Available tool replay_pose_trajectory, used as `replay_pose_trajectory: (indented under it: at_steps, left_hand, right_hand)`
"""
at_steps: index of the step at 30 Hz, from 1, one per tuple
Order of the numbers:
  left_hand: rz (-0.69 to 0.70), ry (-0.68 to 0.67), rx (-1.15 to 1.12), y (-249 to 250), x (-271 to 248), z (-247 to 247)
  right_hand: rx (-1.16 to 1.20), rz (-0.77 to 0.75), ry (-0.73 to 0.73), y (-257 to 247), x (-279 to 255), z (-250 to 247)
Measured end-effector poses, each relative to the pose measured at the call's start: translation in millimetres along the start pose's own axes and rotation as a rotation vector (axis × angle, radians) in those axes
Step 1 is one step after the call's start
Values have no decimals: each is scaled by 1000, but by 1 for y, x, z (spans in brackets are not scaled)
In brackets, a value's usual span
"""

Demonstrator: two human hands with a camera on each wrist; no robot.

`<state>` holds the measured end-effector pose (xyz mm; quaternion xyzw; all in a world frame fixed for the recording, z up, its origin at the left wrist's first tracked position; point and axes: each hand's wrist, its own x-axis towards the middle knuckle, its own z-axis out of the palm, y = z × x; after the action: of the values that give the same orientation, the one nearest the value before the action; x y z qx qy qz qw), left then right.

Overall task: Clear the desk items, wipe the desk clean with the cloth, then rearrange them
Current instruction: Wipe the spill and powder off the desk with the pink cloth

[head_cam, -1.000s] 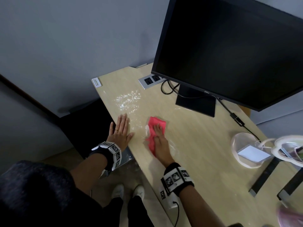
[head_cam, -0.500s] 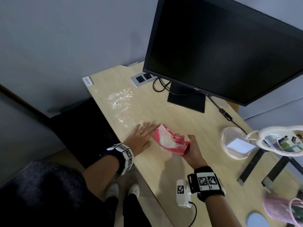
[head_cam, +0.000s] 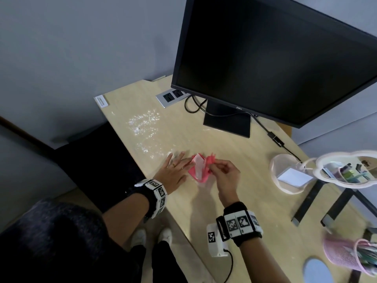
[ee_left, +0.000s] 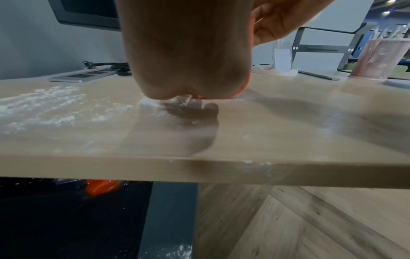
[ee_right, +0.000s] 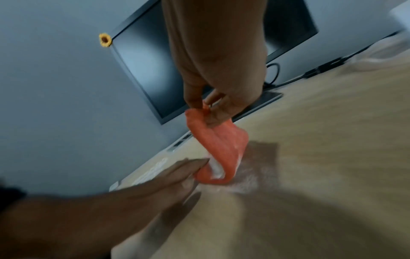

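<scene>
A pink-red cloth (head_cam: 199, 168) with white powder caught in its fold lies near the front edge of the wooden desk (head_cam: 234, 156). My right hand (head_cam: 221, 170) pinches the cloth's upper edge and lifts it; in the right wrist view the cloth (ee_right: 218, 145) hangs from those fingers. My left hand (head_cam: 173, 170) lies flat with straight fingers, pressing the cloth's left end onto the desk. White powder (head_cam: 143, 123) is spread over the desk's far left part.
A black monitor (head_cam: 275, 58) on its stand fills the back. A socket panel (head_cam: 171, 97) sits by the cables. To the right are a round white tray with a notepad (head_cam: 293, 176), a metal rack (head_cam: 346, 170), a pink mesh pen holder (head_cam: 350, 256) and a blue coaster (head_cam: 316, 270).
The right hand stopped wiping flat, picked the cloth up and now folds it over. The left hand slid right from the desk edge onto the cloth's end.
</scene>
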<state>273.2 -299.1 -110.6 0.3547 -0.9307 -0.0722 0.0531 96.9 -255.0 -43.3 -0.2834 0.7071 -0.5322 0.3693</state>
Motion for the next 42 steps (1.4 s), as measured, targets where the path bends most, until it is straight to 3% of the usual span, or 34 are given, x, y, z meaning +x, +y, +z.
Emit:
replay_pose_trajectory:
  at_steps: [6, 8, 11, 14, 18, 21, 24, 27, 31, 36, 42]
  left_hand:
    - [35, 5, 66, -13, -7, -2]
    - [32, 25, 59, -23, -10, -4]
    - [19, 41, 23, -41, -15, -9]
    - [-60, 38, 36, -58, -23, -14]
    - [-225, 39, 51, -75, -33, -16]
    - [-424, 45, 54, -83, -39, -18]
    - [-555, 69, 3, -92, -45, -17]
    - [-593, 70, -3, -102, -49, -12]
    - [-599, 74, 20, -107, -49, -4]
    - [-642, 45, 62, -106, -46, 5]
    - [-662, 1, 101, -108, -46, 3]
  right_hand:
    - [-148, -117, -261, 22, -3, 37]
    - [-258, -299, -365, 22, -2, 33]
    - [-638, -645, -525, 26, 2, 23]
    - [-833, -678, -624, 48, 12, 18]
    - [-951, -630, -489, 52, 10, 28]
    - [-850, -558, -433, 49, 8, 27]
    - [-739, -551, -173, 51, 4, 11]
    - [-777, -555, -6, 63, -14, -4]
    - [-856, -450, -36, 100, -31, 5]
    - [-816, -263, 96, 98, -44, 56]
    - [-849, -152, 92, 82, -51, 125]
